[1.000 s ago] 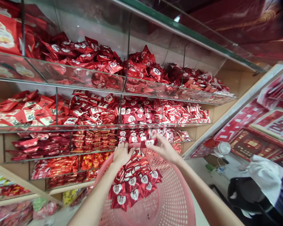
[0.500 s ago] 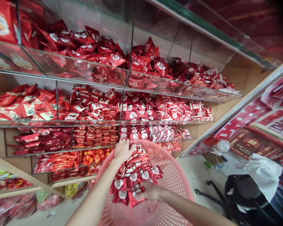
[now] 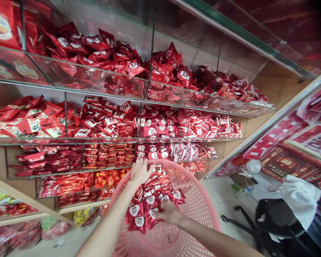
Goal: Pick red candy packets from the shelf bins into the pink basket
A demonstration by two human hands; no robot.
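Over the far rim of a pink perforated plastic basket (image 3: 203, 200), my left hand (image 3: 141, 173) is closed, its thumb lying toward the inside. Inside the basket, a pile of small red snack packets (image 3: 134, 210) with white oval labels leans toward the far left side. My right hand (image 3: 169, 213) rests low on the pile, touching the packets at its right edge. Its fingers are partly bent and slightly apart, and no packet shows lifted in them. Part of its fingertips is hidden among the packets.
Behind the basket, tiered shelves (image 3: 101, 140) with glass fronts and dividers hold many red packets (image 3: 107, 117). To the right are a black wheeled chair (image 3: 275, 217) with a white cloth (image 3: 299, 196) and red printed boxes (image 3: 289, 164). Bagged goods (image 3: 16, 235) lie low at left.
My right hand has shifted slightly up and right across the packets, uncovering more of the front ones. Those packets have shifted a little. My left hand stays at the rim.
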